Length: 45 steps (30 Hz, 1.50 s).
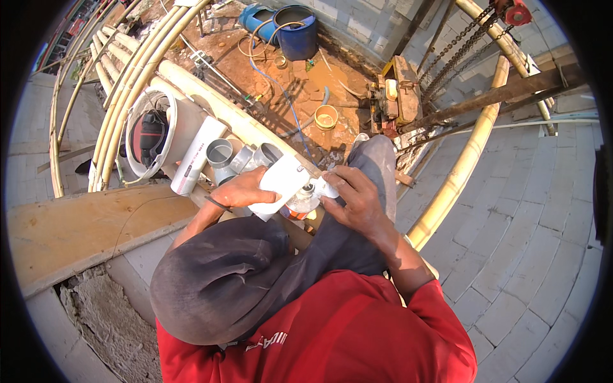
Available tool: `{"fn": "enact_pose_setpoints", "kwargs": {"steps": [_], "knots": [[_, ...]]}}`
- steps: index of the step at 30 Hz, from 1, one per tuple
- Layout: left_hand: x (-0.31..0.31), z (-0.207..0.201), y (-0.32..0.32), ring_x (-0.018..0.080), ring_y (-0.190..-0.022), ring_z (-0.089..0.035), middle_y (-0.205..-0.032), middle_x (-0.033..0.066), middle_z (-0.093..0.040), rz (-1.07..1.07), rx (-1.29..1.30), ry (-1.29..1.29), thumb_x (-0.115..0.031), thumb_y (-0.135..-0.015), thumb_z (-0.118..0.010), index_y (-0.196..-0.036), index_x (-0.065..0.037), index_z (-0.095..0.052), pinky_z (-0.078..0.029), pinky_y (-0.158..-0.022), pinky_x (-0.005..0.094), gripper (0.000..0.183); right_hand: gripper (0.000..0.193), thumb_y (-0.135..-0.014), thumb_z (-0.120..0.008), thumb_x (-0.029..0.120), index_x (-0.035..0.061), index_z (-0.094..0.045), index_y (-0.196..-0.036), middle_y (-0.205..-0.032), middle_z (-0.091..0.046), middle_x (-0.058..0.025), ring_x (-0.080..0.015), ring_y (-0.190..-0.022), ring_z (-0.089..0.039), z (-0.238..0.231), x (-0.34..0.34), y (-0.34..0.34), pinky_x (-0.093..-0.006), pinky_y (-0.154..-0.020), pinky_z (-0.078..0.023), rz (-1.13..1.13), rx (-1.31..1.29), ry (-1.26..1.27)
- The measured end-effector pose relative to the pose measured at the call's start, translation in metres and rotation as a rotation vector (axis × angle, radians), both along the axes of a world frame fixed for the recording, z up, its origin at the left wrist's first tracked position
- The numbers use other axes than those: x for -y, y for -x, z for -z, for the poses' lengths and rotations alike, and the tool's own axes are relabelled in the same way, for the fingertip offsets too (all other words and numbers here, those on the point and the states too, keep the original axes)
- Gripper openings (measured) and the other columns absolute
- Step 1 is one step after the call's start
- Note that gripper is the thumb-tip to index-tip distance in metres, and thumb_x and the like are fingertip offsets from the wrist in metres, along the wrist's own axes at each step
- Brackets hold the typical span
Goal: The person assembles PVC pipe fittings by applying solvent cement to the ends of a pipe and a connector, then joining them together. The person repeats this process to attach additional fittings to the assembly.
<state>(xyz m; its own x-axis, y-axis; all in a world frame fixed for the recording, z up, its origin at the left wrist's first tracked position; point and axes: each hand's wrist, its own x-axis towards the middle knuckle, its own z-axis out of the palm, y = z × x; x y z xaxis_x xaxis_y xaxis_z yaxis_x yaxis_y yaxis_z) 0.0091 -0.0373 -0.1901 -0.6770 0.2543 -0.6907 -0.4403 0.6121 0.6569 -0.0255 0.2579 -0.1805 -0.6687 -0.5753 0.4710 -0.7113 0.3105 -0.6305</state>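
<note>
Grey block paving and red mud surround a seated person whose left hand (239,191) clasps a white PVC pipe fitting (279,184) steady over the knee while the right hand (354,198) pinches a small tin (301,202) at its mouth.

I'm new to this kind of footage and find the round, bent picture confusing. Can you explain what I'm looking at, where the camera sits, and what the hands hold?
The camera is worn on a person's head and looks down; its fisheye lens bends straight edges. The left hand grips a white pipe fitting. The right hand holds a small white piece just above a small can. Nearby lie grey pipe fittings, a white pipe and long cream pipes. Farther off stand a blue barrel and a yellow bucket.
</note>
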Motion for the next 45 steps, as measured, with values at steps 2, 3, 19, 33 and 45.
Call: {"fn": "enact_pose_setpoints", "kwargs": {"steps": [2, 3, 19, 33, 45], "knots": [[-0.005, -0.005, 0.002, 0.0248, -0.111, -0.059, -0.119, 0.0161, -0.064, 0.047, -0.030, -0.022, -0.033, -0.075, -0.074, -0.132, 0.005, -0.052, -0.046, -0.097, 0.0343, 0.072, 0.041, -0.072, -0.082, 0.011, -0.0010, -0.068, -0.109, -0.107, -0.065, -0.0161, -0.0320, -0.093, -0.066, -0.007, 0.001, 0.003, -0.0391, -0.080, -0.056, -0.002, -0.007, 0.018], [-0.006, -0.005, 0.003, 0.0255, -0.106, -0.061, -0.115, 0.0162, -0.066, 0.067, -0.045, -0.054, -0.035, -0.074, -0.074, -0.129, 0.003, -0.056, -0.048, -0.094, 0.0338, 0.069, 0.042, -0.072, -0.082, 0.011, -0.0009, -0.068, -0.109, -0.107, -0.065, -0.0160, -0.0318, -0.093, -0.067, -0.009, 0.002, 0.004, -0.0390, -0.080, -0.056, -0.004, -0.010, 0.027], [0.001, -0.001, -0.007, 0.0241, -0.114, -0.060, -0.125, 0.0159, -0.064, -0.146, -0.017, -0.228, -0.033, -0.078, -0.077, -0.137, 0.005, -0.050, -0.045, -0.101, 0.0344, 0.075, 0.043, -0.072, -0.082, 0.012, -0.0017, -0.067, -0.110, -0.107, -0.065, -0.0167, -0.0327, -0.091, -0.066, 0.001, -0.003, 0.002, -0.0400, -0.078, -0.055, -0.039, -0.022, -0.004], [0.003, -0.006, -0.007, 0.0313, -0.110, -0.063, -0.118, 0.0240, -0.065, 0.047, -0.089, 0.003, -0.041, -0.080, -0.070, -0.132, 0.010, -0.050, -0.048, -0.097, 0.0369, 0.076, 0.043, -0.070, -0.083, 0.010, -0.0003, -0.068, -0.109, -0.105, -0.065, -0.0153, -0.0316, -0.091, -0.066, -0.008, 0.011, 0.004, -0.0386, -0.078, -0.056, -0.027, -0.046, 0.039], [0.012, -0.003, -0.012, 0.0204, -0.106, -0.062, -0.116, 0.0138, -0.067, -0.240, -0.006, -0.136, -0.042, -0.085, -0.071, -0.130, 0.006, -0.058, -0.048, -0.093, 0.0320, 0.067, 0.037, -0.078, -0.075, 0.016, -0.0012, -0.066, -0.110, -0.108, -0.063, -0.0182, -0.0355, -0.095, -0.065, 0.033, 0.011, 0.011, -0.0425, -0.082, -0.054, -0.128, 0.109, -0.095]]}}
